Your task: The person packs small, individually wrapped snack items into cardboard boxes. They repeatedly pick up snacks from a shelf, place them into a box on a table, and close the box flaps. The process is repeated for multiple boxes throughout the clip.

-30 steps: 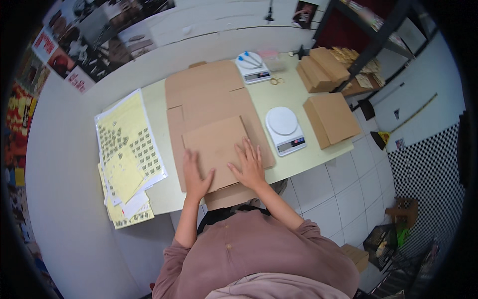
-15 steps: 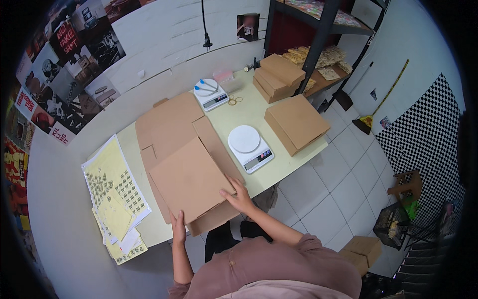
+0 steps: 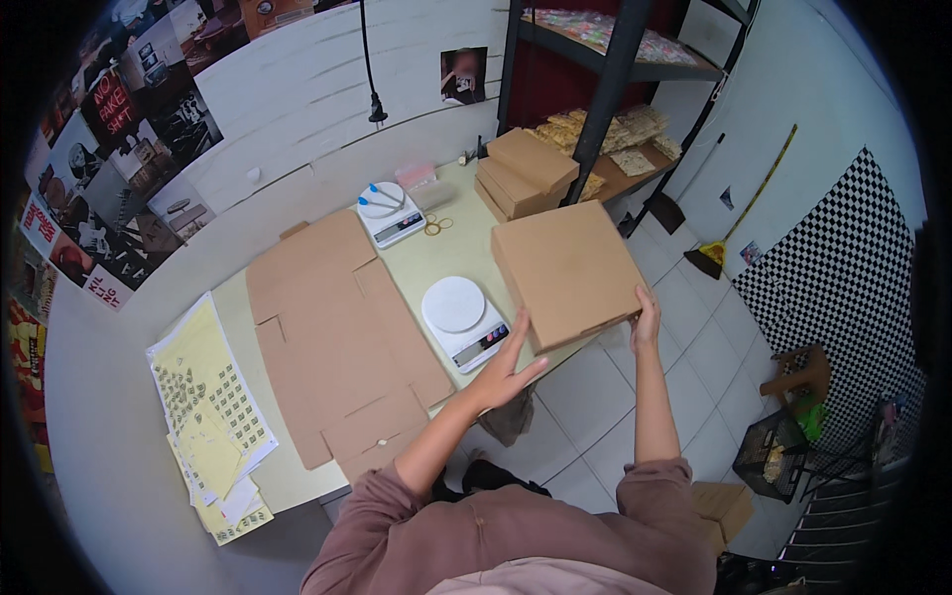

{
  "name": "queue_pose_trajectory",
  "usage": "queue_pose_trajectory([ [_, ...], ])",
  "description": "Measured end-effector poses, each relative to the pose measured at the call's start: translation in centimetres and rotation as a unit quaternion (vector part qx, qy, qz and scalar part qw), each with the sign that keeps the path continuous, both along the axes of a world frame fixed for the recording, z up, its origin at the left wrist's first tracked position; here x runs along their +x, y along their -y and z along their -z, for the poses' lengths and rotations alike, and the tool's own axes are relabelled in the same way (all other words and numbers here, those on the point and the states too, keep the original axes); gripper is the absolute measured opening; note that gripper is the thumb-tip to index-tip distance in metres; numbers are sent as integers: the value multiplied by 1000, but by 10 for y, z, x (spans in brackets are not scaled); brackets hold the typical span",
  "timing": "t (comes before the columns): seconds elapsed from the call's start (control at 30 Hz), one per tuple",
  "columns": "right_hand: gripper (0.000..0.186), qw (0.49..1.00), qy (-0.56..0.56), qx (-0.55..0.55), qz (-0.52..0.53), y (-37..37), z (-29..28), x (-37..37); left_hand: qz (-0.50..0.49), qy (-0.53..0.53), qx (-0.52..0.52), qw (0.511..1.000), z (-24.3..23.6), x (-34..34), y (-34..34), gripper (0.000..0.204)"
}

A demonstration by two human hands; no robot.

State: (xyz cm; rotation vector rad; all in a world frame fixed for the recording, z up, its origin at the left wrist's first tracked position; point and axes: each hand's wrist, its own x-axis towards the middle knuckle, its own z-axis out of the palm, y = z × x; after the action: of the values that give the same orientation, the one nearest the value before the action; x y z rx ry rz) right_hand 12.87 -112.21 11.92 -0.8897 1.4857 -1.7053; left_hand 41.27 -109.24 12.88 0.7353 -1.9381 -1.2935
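Note:
A closed brown cardboard box [image 3: 570, 273] sits at the right end of the table, between my two hands. My right hand [image 3: 645, 322] grips its near right corner, thumb at the top edge. My left hand [image 3: 504, 372] lies along its near left side, fingers stretched and thumb spread, against or very close to the cardboard. What lies directly beneath the box is hidden. Just left of it is a white digital scale [image 3: 464, 322] with a round plate. A flat, unfolded cardboard blank [image 3: 332, 342] lies farther left, near my left forearm.
Folded boxes [image 3: 526, 174] are stacked behind, beside a dark shelf post [image 3: 605, 109]. A second scale [image 3: 392, 213] holding blue-ended tools stands at the back, with yellow rings [image 3: 437, 226] alongside. Yellow label sheets [image 3: 213, 397] cover the left end. A broom [image 3: 709, 258] leans at the right.
Both hands have carried the box from above the flat blank to the right end of the table. It now covers the spot where another closed box stood. My left hand has loosened.

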Motion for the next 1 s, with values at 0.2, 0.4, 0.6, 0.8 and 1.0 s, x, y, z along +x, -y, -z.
queue_pose_trajectory([
  [0.2, 48, 998, -17, 58, -20, 60, 8, -65, 18, 29, -26, 999, 5, -60, 43, 76],
  [0.4, 51, 996, 1, 57, -65, 89, 27, -83, -79, 25, -12, 996, 26, -77, 48, 79],
  [0.6, 52, 991, 22, 71, -108, 99, 36, -85, -116, -77, 218, 966, 55, -90, 81, 88],
  [0.8, 52, 987, 10, 74, -141, 97, 29, -77, -110, -26, 221, 969, 47, -95, 85, 90],
  [1.0, 61, 989, 10, 108, -99, 98, 44, -79, -77, -39, 251, 964, 36, -76, 87, 91],
])
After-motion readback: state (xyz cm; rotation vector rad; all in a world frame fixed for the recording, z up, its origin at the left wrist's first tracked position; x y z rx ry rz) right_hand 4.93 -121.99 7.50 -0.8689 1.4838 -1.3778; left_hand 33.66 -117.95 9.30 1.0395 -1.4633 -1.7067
